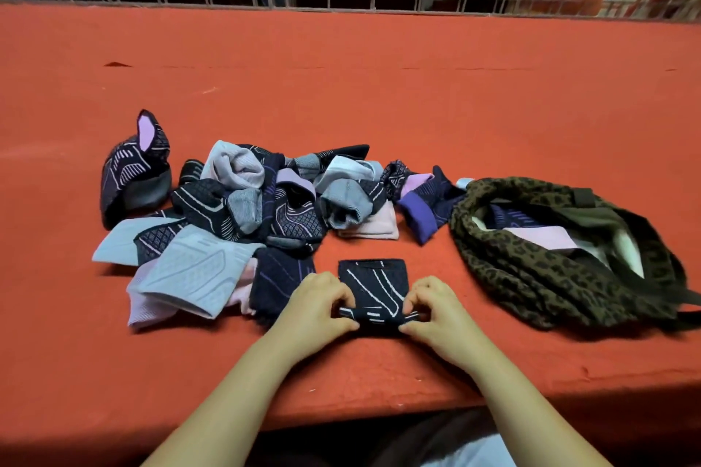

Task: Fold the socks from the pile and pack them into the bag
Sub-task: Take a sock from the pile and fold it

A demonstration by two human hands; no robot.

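Evidently midway: the leopard-print bag (531,265) already holds some folded socks, while a large pile (242,208) waits on the red tabletop (379,87). Left hand (322,305) and right hand (436,309) each pinch the dark sock (373,282), rolling its near edge.

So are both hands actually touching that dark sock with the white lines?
Touching. The head view shows the left hand and right hand each pinching an end of the dark sock's rolled near edge.
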